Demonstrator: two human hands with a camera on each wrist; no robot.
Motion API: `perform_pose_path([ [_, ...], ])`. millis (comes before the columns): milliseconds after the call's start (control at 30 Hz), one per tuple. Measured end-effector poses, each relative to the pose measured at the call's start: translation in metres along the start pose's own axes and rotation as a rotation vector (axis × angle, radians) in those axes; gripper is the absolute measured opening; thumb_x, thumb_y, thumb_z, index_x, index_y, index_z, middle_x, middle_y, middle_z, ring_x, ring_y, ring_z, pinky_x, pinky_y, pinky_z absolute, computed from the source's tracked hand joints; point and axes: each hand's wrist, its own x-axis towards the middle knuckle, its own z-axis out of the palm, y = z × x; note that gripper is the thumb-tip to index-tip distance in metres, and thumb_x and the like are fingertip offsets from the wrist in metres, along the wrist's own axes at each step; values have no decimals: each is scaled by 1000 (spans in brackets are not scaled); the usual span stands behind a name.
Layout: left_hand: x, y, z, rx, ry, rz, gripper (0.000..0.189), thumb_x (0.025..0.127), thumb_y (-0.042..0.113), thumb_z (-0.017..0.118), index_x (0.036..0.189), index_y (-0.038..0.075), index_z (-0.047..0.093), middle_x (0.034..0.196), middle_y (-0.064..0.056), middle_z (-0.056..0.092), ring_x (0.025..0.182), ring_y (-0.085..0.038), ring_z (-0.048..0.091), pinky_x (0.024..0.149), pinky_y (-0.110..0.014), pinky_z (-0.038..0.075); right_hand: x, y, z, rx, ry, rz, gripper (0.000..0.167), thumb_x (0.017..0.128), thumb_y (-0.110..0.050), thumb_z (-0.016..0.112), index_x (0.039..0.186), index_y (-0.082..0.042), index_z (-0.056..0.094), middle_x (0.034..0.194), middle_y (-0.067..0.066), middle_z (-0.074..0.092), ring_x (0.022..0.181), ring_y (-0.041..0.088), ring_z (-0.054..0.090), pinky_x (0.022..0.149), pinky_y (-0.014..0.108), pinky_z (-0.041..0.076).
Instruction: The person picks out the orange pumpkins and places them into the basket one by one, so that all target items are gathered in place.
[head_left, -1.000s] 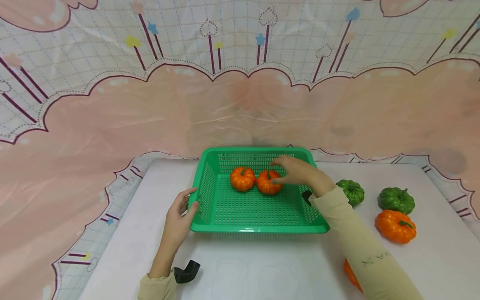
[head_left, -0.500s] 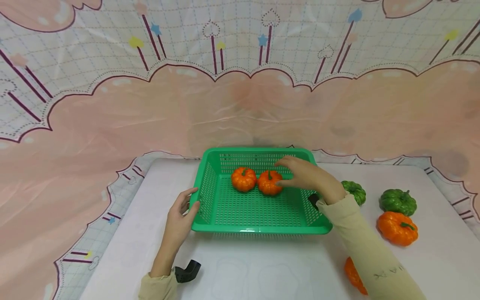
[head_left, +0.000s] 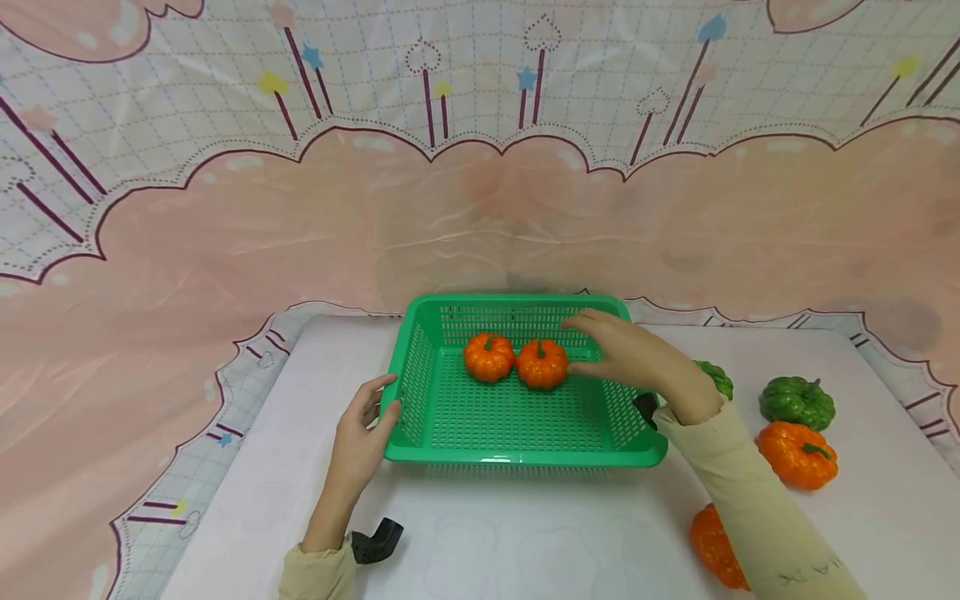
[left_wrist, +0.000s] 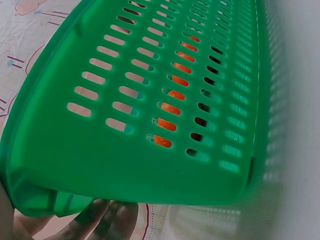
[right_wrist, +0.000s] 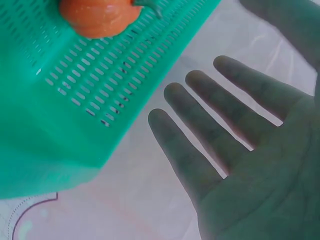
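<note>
Two small orange pumpkins with green stems, a left one [head_left: 489,358] and a right one [head_left: 542,365], sit side by side in a green plastic basket [head_left: 525,458]. At the basket's left rim my left hand [head_left: 356,450] holds on, thumb toward the front and fingers farther back; its fingertips [left_wrist: 125,220] show at the basket's edge in the left wrist view. Over the right part of the basket hovers my right hand [head_left: 637,354], holding nothing. Its fingers [right_wrist: 200,120] are spread and straight in the right wrist view, beside the right pumpkin.
Right of the basket lie a green pumpkin [head_left: 797,403], an orange one [head_left: 797,455], another green one [head_left: 716,379] partly behind the right arm, and an orange one [head_left: 716,546] partly under the sleeve. A patterned curtain [head_left: 480,217] hangs behind the white table [head_left: 510,542].
My right hand has drawn back to the right, away from the right pumpkin in the basket that its fingers were around. The left hand stays at the basket's rim.
</note>
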Motion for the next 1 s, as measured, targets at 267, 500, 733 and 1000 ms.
perform_pose_path([
  [267, 0, 1, 0, -13, -5, -17, 41, 100, 11, 58, 141, 12, 52, 129, -20, 61, 121, -33, 60, 97, -54, 50, -15, -3, -4, -12, 22, -6, 59, 90, -26, 75, 139, -3, 53, 141, 17, 52, 128, 36, 51, 102, 54, 46],
  [500, 0, 3, 0, -30, -13, -12, 40, 101, 12, 58, 141, 12, 52, 130, -21, 60, 123, -35, 59, 99, -56, 48, -26, -4, -5, -33, 24, -8, 60, 90, -29, 74, 139, -1, 52, 141, 18, 52, 127, 36, 53, 102, 53, 46],
  [733, 0, 3, 0, -39, -15, -12, 41, 100, 12, 58, 141, 13, 52, 130, -21, 60, 123, -33, 60, 99, -54, 48, -36, -3, -5, -38, 41, -7, 59, 89, -29, 76, 137, -3, 54, 137, 15, 55, 123, 34, 56, 100, 52, 48],
  [1000, 0, 2, -1, -37, -11, -18, 41, 100, 12, 58, 141, 13, 52, 130, -20, 60, 122, -33, 60, 98, -54, 49, -48, -2, -3, -38, 64, -2, 58, 88, -26, 76, 137, -3, 55, 137, 15, 55, 124, 33, 55, 100, 52, 48],
])
